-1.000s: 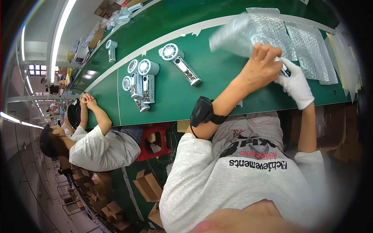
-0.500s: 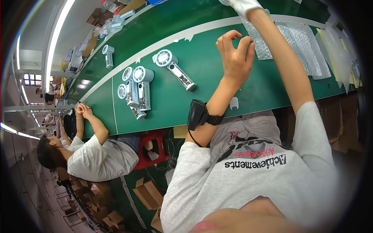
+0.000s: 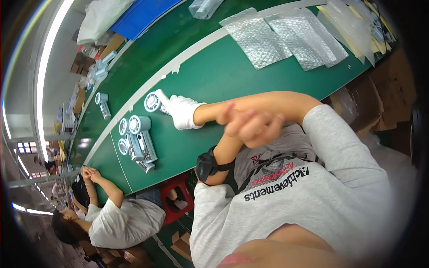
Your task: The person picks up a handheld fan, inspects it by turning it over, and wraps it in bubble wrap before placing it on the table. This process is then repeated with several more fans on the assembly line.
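My right hand (image 3: 182, 112), in a white glove, is closed over a pale blue handheld fan (image 3: 152, 102) on the green bench. The fan's round head shows past the fingers, while the glove hides most of its handle. My bare left hand (image 3: 255, 127) is held below the right forearm, nearer my body, its fingers smeared by motion. To the left of the gloved hand, several more handheld fans (image 3: 140, 124) lie in an overlapping cluster, with parts showing in their handles. Another handheld fan (image 3: 103, 106) lies farther off at the left.
Silvery bubble-wrap bags (image 3: 259, 39) lie at the back right of the green bench (image 3: 210, 73). A blue bin (image 3: 143, 17) stands beyond. At the left, a co-worker (image 3: 120, 221) sits by the bench edge near a red stool (image 3: 176, 198). Cardboard boxes (image 3: 384, 96) stand at the right.
My gloved right hand has come from the far side of the bench, leftward and nearer, onto the single fan. My left hand has drawn back toward my body. The view has shifted.
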A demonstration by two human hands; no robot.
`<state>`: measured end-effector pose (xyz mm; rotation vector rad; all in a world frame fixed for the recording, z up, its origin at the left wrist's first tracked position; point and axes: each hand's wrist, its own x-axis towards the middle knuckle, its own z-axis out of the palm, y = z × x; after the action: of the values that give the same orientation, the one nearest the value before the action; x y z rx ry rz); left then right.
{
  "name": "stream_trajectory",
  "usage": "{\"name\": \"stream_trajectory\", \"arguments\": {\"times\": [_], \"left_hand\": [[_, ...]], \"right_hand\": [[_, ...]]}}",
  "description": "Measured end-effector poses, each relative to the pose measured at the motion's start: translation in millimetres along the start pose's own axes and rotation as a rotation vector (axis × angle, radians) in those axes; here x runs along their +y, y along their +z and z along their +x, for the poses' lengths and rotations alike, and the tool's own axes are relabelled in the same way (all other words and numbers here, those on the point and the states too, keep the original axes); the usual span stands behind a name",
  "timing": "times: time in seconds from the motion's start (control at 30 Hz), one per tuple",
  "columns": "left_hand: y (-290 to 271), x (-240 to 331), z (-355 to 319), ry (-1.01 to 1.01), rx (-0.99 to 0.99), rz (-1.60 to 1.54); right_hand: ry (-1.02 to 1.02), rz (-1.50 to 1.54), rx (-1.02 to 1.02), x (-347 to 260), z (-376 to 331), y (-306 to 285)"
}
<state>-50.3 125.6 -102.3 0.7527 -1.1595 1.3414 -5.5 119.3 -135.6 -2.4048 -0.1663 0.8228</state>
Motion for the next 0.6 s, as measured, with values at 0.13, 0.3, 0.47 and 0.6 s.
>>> {"name": "stream_trajectory", "arguments": {"times": [0.13, 0.3, 0.47, 0.6], "left_hand": [[-21, -36, 20, -0.389, -0.244, 0.329], [-30, -83, -5, -0.753, -0.57, 0.688], [-19, -63, -3, -1.702, -0.504, -0.585], [-11, -43, -10, -1.487, -0.583, -0.449]], "right_hand": [[-0.008, 0.48, 0.4, 16, -20, -16], [-0.247, 1.058, 0.942, 22, -67, -34], [-0.456, 0.814, 1.19, 53, -115, -20], [-0.391, 0.702, 1.548, 58, -138, -30]]}}
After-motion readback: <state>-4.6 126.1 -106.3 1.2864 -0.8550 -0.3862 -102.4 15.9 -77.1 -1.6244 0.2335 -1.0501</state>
